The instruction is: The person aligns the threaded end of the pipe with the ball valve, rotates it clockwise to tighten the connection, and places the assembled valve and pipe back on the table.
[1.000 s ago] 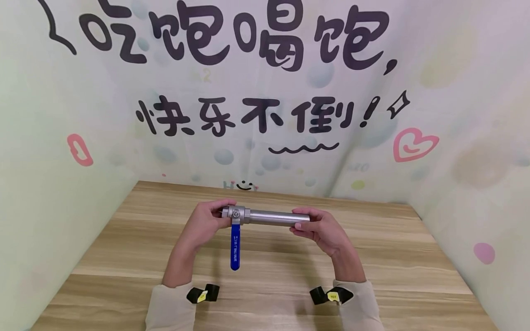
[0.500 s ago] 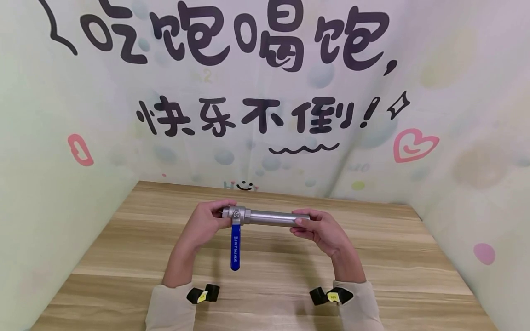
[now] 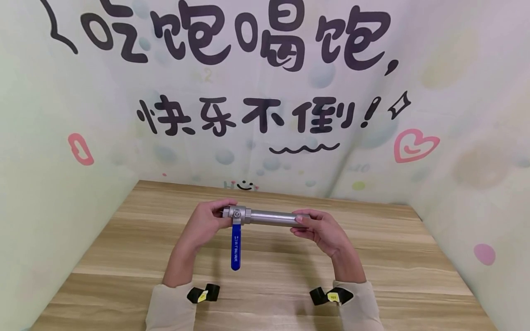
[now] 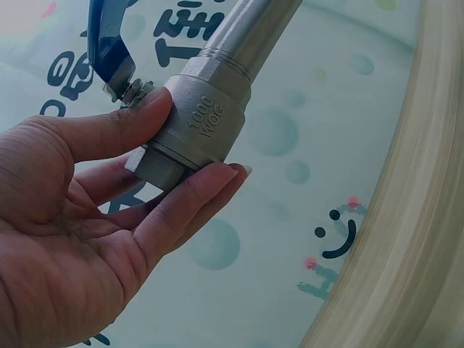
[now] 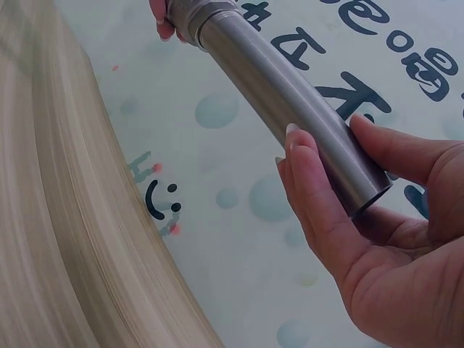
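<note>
A steel ball valve [image 3: 237,213] with a blue lever handle [image 3: 236,247] is held level over the table, the handle pointing toward the person. Joined to its right side is a straight steel pipe [image 3: 271,218]. The left hand [image 3: 207,223] grips the valve body at its hex end; in the left wrist view the thumb and fingers pinch the valve body [image 4: 203,116] marked 1000 WOG. At the other end, the right hand [image 3: 320,227] holds the pipe, thumb on the near side. The right wrist view shows the pipe's open end [image 5: 371,199] between the thumb and fingers.
Below the hands lies a wood-grain table [image 3: 265,285]. A pale printed curtain [image 3: 248,161] with large black characters stands behind it and along both sides. Each sleeve cuff carries a black wrist mount [image 3: 203,294] with a yellow label.
The right thumb has slid slightly along the pipe's near side, toward its top. The valve and pipe stay almost in place, and the left hand keeps its grip.
</note>
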The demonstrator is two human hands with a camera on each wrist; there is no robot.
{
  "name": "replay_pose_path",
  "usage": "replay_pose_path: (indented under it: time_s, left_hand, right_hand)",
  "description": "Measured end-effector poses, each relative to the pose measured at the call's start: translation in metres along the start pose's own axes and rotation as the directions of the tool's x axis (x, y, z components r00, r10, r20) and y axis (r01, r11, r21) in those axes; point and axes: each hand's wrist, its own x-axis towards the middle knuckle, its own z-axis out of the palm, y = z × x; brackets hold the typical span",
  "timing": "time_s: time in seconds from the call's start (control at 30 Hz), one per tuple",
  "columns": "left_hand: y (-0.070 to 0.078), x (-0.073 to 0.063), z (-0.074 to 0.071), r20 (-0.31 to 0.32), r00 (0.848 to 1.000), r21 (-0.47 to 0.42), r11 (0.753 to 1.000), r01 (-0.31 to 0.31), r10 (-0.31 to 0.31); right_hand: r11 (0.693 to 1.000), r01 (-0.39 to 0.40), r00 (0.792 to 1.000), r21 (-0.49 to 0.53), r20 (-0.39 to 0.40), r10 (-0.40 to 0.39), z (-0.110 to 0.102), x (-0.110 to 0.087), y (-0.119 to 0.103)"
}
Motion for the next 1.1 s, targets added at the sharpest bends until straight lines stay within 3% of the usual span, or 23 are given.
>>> replay_pose_path:
  time_s: [1.1]
  left_hand:
    - [0.0011,0.0002,0.0007,-0.001,1.000,0.001,1.000,0.006,-0.006]
  right_hand:
    - [0.999,0.003,1.000,0.053,-0.015,-0.002,-0.0001,0.0024,0.0012]
